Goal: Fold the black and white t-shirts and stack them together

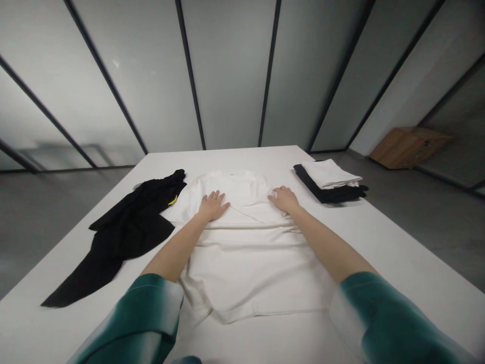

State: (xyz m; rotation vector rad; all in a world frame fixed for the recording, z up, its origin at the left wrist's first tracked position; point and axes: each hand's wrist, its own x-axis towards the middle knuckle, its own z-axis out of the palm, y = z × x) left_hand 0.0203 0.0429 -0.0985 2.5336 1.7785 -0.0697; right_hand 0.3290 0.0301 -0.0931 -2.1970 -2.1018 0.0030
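Observation:
A white T-shirt [250,273] lies spread on the white table in front of me, its collar towards the far edge and creases running across its middle. My left hand [213,206] rests flat on the upper left part of the shirt, fingers spread. On the upper right part, near the sleeve, my right hand [283,198] lies with its fingers stretched out and slightly bent. Neither hand visibly grips the cloth. Part of the shirt's right side is hidden under my right forearm.
Crumpled black clothing [131,227] with a small yellow patch lies left of the shirt. At the right edge of the white table [394,263], a folded white garment [330,173] sits on folded black cloth [322,193]. A wooden box [407,146] stands beyond, by frosted panels.

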